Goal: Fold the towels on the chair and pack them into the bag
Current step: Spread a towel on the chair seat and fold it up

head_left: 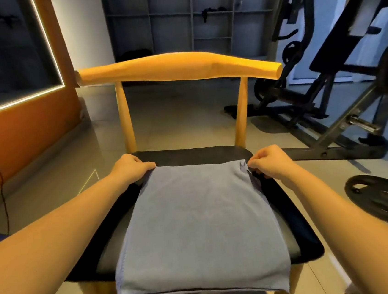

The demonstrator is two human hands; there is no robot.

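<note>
— One towel (197, 230) is lying flat on the black seat of the chair (175, 68), its near edge hanging just over the front. Which step is going on?
— Folding, I'd say. The left hand (133, 167) is curling its fingers over the far left corner, and the right hand (269, 163) is pinching the far right corner between thumb and fingertips.
— So each is clamping on cloth?
— Yes, neither is hanging loose. The near edge is showing two layers, so the towel is probably sitting doubled already.
— What is the next move asking for?
— Likely lifting both corners together and bringing them toward the near edge, keeping the sides lined up.
— And the bag?
— I'm not seeing one clearly. A dark shape is showing below the seat's front, but I cannot tell what it is.
</note>
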